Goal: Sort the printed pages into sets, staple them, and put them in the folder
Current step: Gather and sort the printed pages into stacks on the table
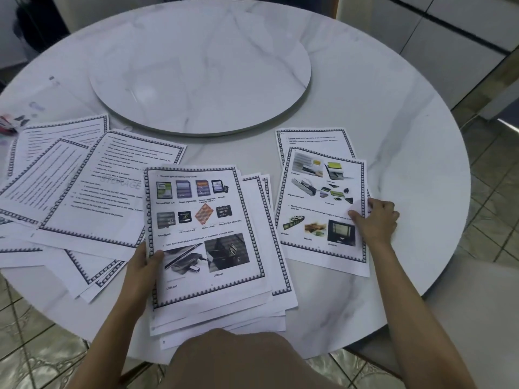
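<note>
Left hand (143,262) grasps stack (205,214) by its left edge, thumb on top; stack lies at near edge of table (407,136). Right hand (376,220) pinches right edge of page (317,209) lying right of stack. Loose sheets (84,186) fanned at left

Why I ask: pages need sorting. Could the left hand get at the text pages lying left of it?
Likely yes once freed: left hand grips the centre stack, but text pages lie uncovered beside it.
</note>
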Available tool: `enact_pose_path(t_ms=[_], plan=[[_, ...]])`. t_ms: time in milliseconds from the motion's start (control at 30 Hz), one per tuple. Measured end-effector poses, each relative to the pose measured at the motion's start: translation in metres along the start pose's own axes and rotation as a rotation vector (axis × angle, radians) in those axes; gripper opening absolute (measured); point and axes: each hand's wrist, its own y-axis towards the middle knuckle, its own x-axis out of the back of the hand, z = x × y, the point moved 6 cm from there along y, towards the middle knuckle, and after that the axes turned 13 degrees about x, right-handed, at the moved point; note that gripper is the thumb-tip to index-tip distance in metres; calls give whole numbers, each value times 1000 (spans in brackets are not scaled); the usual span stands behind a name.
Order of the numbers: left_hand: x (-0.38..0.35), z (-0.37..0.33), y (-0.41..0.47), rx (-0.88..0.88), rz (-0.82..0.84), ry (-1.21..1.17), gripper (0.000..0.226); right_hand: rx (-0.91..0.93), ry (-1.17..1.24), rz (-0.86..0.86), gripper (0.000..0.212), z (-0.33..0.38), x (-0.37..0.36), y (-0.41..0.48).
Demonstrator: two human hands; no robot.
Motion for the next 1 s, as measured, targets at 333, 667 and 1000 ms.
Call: enact_pose_path(t_ms=[333,667,1000], plan=[[2,-2,-4,-27,7,-49,32,-21,79,-57,47,9,2,-2],[20,2,3,38,-52,-323,29,69,362,-141,18,20,14,-11],[36,20,12,118,-51,-563,26,47,530,31,23,30,-4,-32]])
